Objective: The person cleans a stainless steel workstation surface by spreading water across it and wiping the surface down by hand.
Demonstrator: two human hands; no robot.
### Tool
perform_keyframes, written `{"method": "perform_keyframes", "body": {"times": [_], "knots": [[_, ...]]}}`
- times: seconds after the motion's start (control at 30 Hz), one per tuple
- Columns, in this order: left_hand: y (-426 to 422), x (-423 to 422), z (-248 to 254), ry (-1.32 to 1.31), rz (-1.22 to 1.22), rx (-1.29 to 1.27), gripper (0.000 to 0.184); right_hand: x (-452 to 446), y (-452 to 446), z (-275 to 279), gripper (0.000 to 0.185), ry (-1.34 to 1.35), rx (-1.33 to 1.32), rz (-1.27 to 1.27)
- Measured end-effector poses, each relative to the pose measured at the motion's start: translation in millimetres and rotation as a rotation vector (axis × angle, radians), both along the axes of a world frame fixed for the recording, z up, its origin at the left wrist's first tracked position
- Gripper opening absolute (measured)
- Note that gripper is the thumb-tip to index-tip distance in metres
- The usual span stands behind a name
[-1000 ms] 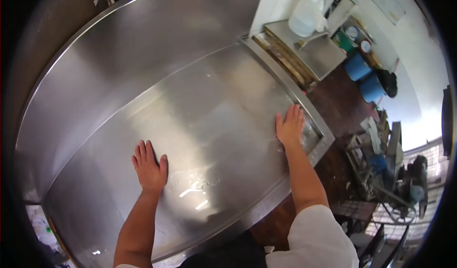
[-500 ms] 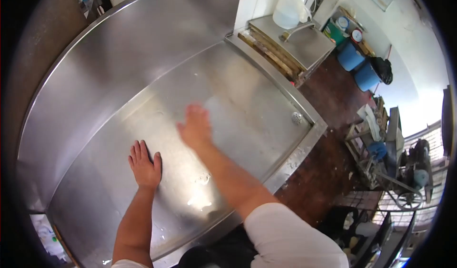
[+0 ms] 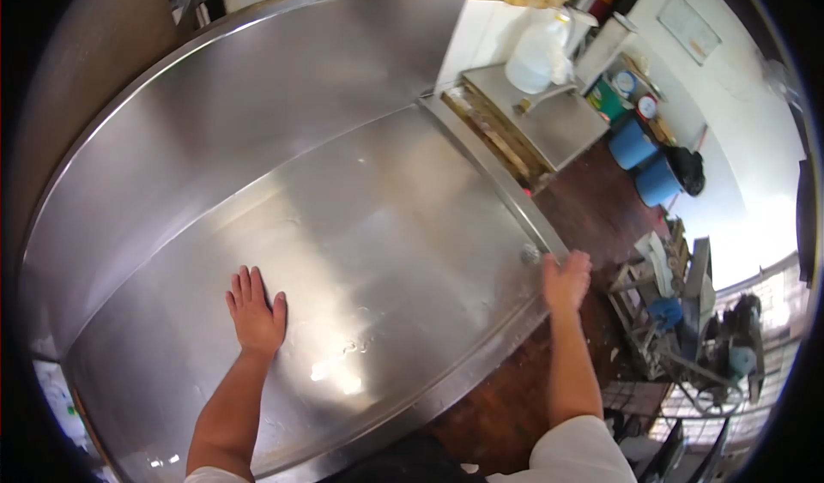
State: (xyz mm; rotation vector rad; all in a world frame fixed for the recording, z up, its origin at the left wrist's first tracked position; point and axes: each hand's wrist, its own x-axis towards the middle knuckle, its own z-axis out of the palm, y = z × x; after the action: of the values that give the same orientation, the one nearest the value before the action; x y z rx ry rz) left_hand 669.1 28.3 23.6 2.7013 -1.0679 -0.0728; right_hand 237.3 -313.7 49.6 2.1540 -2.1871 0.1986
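A wide stainless steel table (image 3: 343, 251) with a raised rim and a tall metal backsplash (image 3: 257, 88) fills the middle of the head view. Flat on its surface lies my left hand (image 3: 256, 313), palm down with fingers stretched and nothing under it that I can see. My right hand (image 3: 566, 284) is at the table's right corner, over or against the rim, with the thumb apart from the fingers; whether it touches the metal I cannot tell. No object shows in it. A round drain (image 3: 530, 255) sits just left of that hand. Wet drops (image 3: 356, 344) glint on the steel.
Beyond the right rim stands a metal-topped unit (image 3: 562, 127) bearing a translucent plastic jug (image 3: 536, 54). Blue buckets (image 3: 633, 144) line the wall. A machine with a wheel (image 3: 712, 397) stands on the reddish floor (image 3: 588, 200) at the right.
My right hand has swung from above the middle of the table out to its right corner. My left hand has stayed flat on the steel. The view has shifted slightly.
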Motion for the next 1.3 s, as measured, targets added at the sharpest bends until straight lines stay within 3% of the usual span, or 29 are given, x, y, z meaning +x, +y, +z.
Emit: {"method": "perform_keyframes", "body": {"times": [0.07,0.17,0.33,0.4,0.53,0.67,0.8,0.87,1.07,1.2,1.3], "knots": [[0.9,0.6,-2.7,-0.010,-0.005,-0.032,0.072,1.8,-25.3,2.9,0.092,-0.006,0.154,-0.132],[-2.9,2.5,-2.0,-0.015,-0.010,-0.038,0.072,59.8,-72.2,-14.5,0.095,-0.107,0.025,0.067],[-3.9,5.4,-2.3,0.006,-0.009,-0.029,0.072,240.8,-147.9,-31.2,0.098,-0.149,-0.058,0.414],[-3.4,5.8,-2.0,0.013,0.003,-0.035,0.072,327.9,-137.5,-15.7,0.099,-0.172,0.080,0.524],[-4.6,4.4,-3.5,0.000,-0.012,-0.028,0.071,454.3,-59.3,-43.6,0.088,-0.098,0.068,0.672],[-1.9,6.7,-9.6,-0.044,-0.040,-0.030,0.071,438.9,-59.5,-48.2,0.085,-0.213,0.132,0.442],[-4.1,4.3,-4.7,-0.007,-0.009,-0.010,0.071,321.1,-80.4,-44.5,0.084,-0.198,0.057,0.313],[-2.5,3.6,-5.2,-0.003,-0.002,-0.011,0.071,252.4,-61.3,-44.7,0.083,-0.141,0.040,0.396],[-1.5,1.4,-2.9,0.012,0.002,0.052,0.070,112.2,1.4,-33.3,0.080,-0.074,0.098,0.305],[-1.2,0.1,-2.4,0.004,0.011,0.023,0.071,183.7,30.2,-36.3,0.081,-0.233,0.196,0.214],[3.1,2.2,-7.8,-0.016,-0.014,-0.039,0.073,309.9,150.7,-57.2,0.086,-0.310,0.160,0.704]]}}
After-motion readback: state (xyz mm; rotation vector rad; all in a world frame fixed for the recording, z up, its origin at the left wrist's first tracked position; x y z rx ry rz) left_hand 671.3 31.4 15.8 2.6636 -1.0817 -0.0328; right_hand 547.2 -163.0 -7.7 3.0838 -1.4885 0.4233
